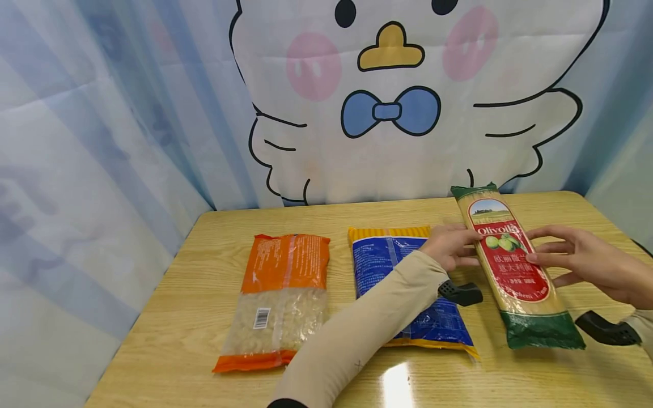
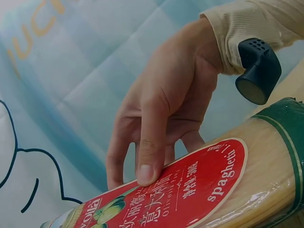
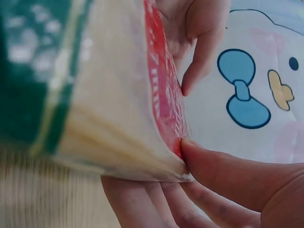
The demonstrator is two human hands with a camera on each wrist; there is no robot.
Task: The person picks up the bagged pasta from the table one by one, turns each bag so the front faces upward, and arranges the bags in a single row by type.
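A long pack of spaghetti (image 1: 512,266), with green ends and a red label, slants at the table's right side between both hands. My right hand (image 1: 597,263) grips its right edge, thumb on the label and fingers round the side; the left wrist view also shows this right hand (image 2: 166,90). At the opposite edge, my left hand (image 1: 449,245) holds the pack, one digit on the label and the other fingers partly hidden. Close up in the right wrist view, the spaghetti pack (image 3: 109,95) has its near green end above the tabletop.
Partly under the left forearm lies a blue packet with yellow ends (image 1: 380,266). Farther left is an orange and clear packet (image 1: 285,266) with a barcode. All this is on a wooden table (image 1: 178,317), with a cartoon-printed curtain (image 1: 388,164) behind its back edge.
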